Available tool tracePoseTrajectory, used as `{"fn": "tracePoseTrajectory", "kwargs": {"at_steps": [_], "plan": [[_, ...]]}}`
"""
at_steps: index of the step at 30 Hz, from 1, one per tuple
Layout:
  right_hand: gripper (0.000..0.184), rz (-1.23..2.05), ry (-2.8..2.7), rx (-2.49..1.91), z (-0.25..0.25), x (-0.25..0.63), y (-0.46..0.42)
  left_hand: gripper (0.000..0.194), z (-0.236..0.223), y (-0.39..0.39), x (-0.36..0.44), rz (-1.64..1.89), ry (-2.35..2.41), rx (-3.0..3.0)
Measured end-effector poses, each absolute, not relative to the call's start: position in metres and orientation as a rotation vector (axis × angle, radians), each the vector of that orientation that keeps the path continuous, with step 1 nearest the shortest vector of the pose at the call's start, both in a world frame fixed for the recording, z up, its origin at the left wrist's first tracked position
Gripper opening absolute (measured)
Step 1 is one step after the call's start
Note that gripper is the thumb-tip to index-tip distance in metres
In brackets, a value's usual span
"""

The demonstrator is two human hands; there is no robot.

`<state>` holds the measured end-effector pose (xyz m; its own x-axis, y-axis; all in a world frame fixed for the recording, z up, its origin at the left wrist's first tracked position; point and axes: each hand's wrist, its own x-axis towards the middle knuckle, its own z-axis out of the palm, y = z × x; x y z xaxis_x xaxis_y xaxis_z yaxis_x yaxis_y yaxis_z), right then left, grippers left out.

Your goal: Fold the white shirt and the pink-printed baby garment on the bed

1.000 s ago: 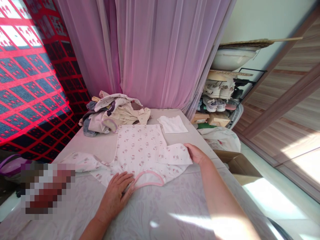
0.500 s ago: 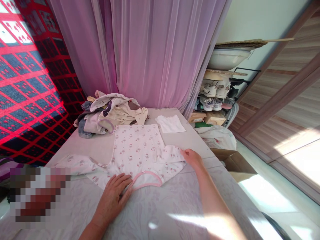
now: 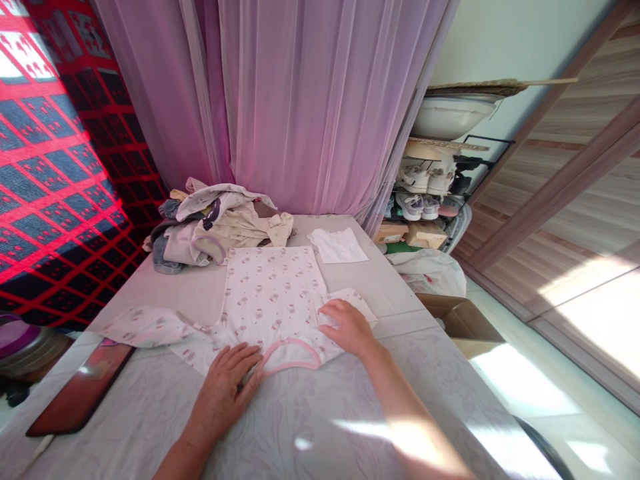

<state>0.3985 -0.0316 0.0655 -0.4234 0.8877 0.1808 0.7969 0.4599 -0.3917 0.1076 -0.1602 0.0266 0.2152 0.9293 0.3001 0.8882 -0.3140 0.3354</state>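
Observation:
A white baby top (image 3: 265,293) with a small pink print and a pink-trimmed neckline lies spread on the table (image 3: 320,427). My left hand (image 3: 227,383) rests flat on its near shoulder beside the neckline, fingers stretched out. My right hand (image 3: 350,327) lies on the folded-in right sleeve, palm down, pressing it onto the body of the top. The left sleeve (image 3: 140,325) stretches out to the left, unfolded.
A pile of loose clothes (image 3: 215,223) sits at the table's far left. A small folded white cloth (image 3: 337,245) lies at the far right. A dark red flat object (image 3: 83,390) lies near the left edge. Pink curtains hang behind; a shoe rack (image 3: 430,193) and cardboard box (image 3: 460,320) stand right.
My right hand has moved left, carrying the right sleeve in over the body of the top. My left hand has stayed put on the near shoulder.

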Motion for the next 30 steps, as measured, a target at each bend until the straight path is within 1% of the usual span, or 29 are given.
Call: {"fn": "tracePoseTrajectory", "kwargs": {"at_steps": [3, 6, 8, 11, 14, 16, 19, 23, 26, 28, 30], "plan": [[0.018, 0.319, -2.444, -1.37, 0.053, 0.382, -0.034, 0.029, 0.027, -0.16, 0.108, 0.683, 1.781, 2.37], [0.022, 0.299, -2.24, -1.386, 0.05, 0.389, -0.037, 0.029, 0.027, -0.161, 0.108, 0.686, 1.779, 2.358], [0.022, 0.325, -2.105, -1.287, 0.053, 0.398, -0.044, 0.029, 0.027, -0.162, 0.108, 0.694, 1.775, 2.353], [0.021, 0.462, -2.096, -1.155, 0.058, 0.407, -0.062, 0.03, 0.026, -0.161, 0.107, 0.694, 1.767, 2.358], [0.019, 0.612, -2.242, -1.152, 0.057, 0.408, -0.078, 0.03, 0.025, -0.16, 0.106, 0.687, 1.763, 2.368], [0.024, 0.644, -2.313, -1.182, 0.057, 0.408, -0.078, 0.03, 0.024, -0.16, 0.106, 0.689, 1.764, 2.369], [0.035, 0.514, -2.255, -1.367, 0.062, 0.407, -0.06, 0.03, 0.025, -0.16, 0.107, 0.704, 1.768, 2.359], [0.029, 0.192, -2.106, -1.792, 0.076, 0.401, -0.014, 0.03, 0.027, -0.162, 0.108, 0.718, 1.773, 2.351], [0.031, 0.196, -2.175, -2.116, 0.08, 0.392, 0.012, 0.03, 0.028, -0.162, 0.109, 0.731, 1.77, 2.353], [0.029, 0.261, -2.233, -2.202, 0.077, 0.387, 0.02, 0.03, 0.029, -0.162, 0.109, 0.733, 1.766, 2.357], [0.023, 0.293, -2.245, -2.222, 0.074, 0.387, 0.022, 0.03, 0.029, -0.162, 0.109, 0.726, 1.764, 2.355]]}}
